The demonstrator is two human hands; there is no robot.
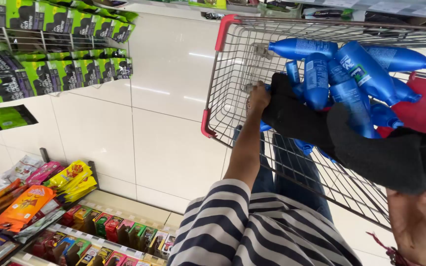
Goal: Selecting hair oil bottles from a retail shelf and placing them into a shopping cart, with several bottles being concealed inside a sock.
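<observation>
My left hand [258, 98] reaches out of a striped sleeve to the wire side of a shopping cart [232, 59] with red trim. It grips one end of a black cloth [371, 148]. The cloth stretches to the lower right, where my right hand [420, 226] holds its other end. Several blue plastic bottles [351, 79] lie piled in the cart, just behind and above the cloth. The cloth hides part of the pile.
A white tiled floor [163, 98] lies left of the cart. Shelves at the left carry green and black packets [50, 54], bright snack bags [30, 197] and rows of small boxes [109, 231]. My jeans [292, 172] show through the cart's wire.
</observation>
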